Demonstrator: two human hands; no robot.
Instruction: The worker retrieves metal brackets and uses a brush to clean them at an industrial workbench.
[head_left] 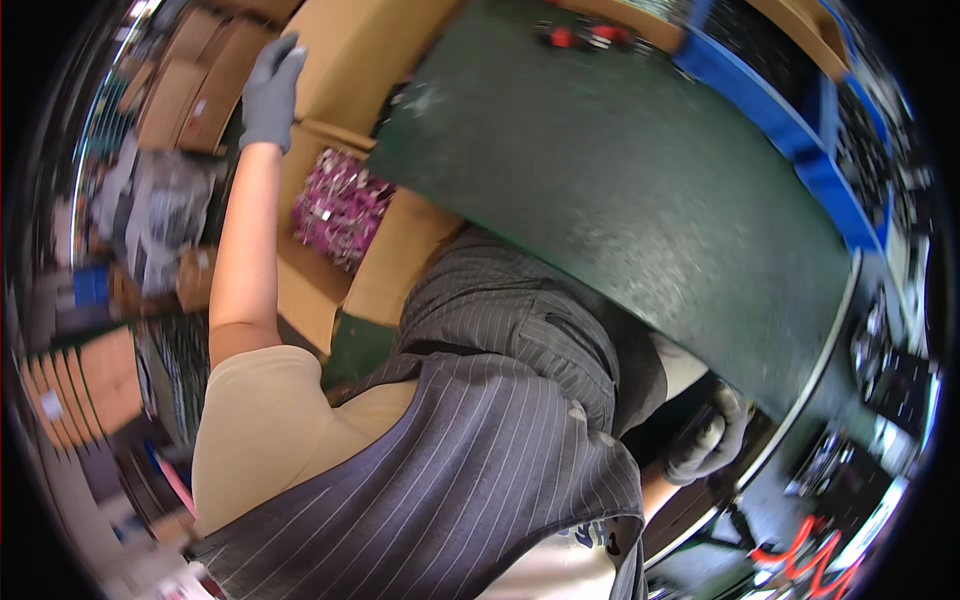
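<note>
My left hand (271,90), in a grey glove, is raised beside the tall cardboard flap (340,50) at upper left, fingers bent around something too small to make out. Below it, an open cardboard box (315,280) holds a pile of shiny pink-and-silver pieces (340,210). My right hand (705,440), in a dark grey glove, is down at the near right corner of the green tabletop (610,170), its fingers curled; what they grip is hidden.
Blue bins (752,100) of dark parts line the table's far right, near red-and-black items (585,35). Stacked boxes (190,80) and plastic-wrapped bundles (170,210) stand at left. A red coiled hose (800,560) hangs at lower right.
</note>
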